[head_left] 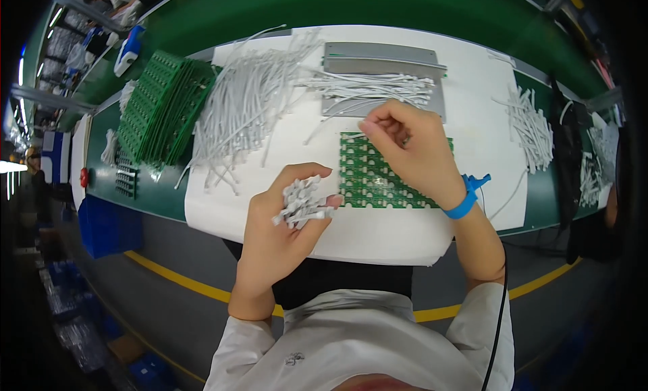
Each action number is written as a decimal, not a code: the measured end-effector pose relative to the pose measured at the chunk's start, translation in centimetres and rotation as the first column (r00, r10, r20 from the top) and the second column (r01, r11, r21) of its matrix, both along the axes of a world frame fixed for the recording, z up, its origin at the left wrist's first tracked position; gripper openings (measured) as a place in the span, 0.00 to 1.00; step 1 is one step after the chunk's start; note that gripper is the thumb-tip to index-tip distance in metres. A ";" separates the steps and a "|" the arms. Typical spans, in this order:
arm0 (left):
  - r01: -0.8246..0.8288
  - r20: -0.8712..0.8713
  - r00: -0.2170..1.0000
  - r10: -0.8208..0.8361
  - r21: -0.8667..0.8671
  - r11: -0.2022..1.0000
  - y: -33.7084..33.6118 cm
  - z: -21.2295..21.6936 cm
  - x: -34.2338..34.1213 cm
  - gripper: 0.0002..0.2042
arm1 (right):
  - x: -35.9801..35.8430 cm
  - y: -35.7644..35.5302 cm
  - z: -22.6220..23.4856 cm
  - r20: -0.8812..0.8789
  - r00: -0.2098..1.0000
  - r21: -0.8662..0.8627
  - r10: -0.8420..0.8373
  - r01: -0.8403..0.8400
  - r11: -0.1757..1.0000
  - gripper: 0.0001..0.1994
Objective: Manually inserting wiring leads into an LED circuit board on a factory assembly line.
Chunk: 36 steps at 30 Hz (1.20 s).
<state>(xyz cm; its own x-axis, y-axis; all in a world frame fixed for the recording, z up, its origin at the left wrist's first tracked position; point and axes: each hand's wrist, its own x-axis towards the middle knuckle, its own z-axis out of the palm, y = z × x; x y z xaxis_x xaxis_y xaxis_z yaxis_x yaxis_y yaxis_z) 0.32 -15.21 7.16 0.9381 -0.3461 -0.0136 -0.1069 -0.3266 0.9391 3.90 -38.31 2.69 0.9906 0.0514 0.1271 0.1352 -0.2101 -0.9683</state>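
My left hand (270, 225) is closed around a bundle of white cables (300, 203), their connector ends sticking up between thumb and fingers. A green circuit board panel (378, 181) with rows of small parts lies flat on the white work sheet in front of me. Over the panel's upper part, my right hand (405, 138) has its thumb and index finger pinched together. A small white piece (354, 136) shows just below those fingertips at the panel's top edge; whether they grip it is too small to tell. A blue strap (466, 198) circles my right wrist.
Behind the panel, a grey metal fixture (381, 57) has white cables (371, 87) laid across it. Left of it spreads a large pile of white cables (246, 97), beside stacked green boards (165, 107). More cables (530, 127) lie at the right. A blue bin (108, 225) stands below the bench's left end.
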 end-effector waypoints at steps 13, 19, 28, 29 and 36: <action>0.078 -0.131 0.788 -0.602 -0.948 0.309 6.8 -1.7 0.9 0.11 | -6.9 -10.8 6.2 0.273 0.877 -0.380 -0.396 0.476 0.793 0.07; -0.142 -0.318 0.781 -0.538 -0.929 0.342 6.7 -4.6 3.0 0.10 | -16.5 -15.5 2.8 0.225 0.483 -0.675 -0.846 0.704 0.222 0.19; -0.317 -0.493 0.787 -0.370 -0.839 0.443 5.5 -5.5 4.2 0.08 | -15.8 -19.5 -5.1 0.350 0.587 -0.637 -0.730 0.720 0.274 0.12; -0.323 -0.494 0.792 -0.358 -0.837 0.441 5.7 -5.2 4.2 0.08 | -15.9 -19.3 -4.9 0.361 0.599 -0.642 -0.714 0.716 0.276 0.11; 0.017 -0.010 0.998 -0.055 -0.880 0.474 11.1 1.2 2.1 0.09 | -14.2 -14.0 3.0 0.187 0.713 -0.217 -0.675 0.701 0.680 0.04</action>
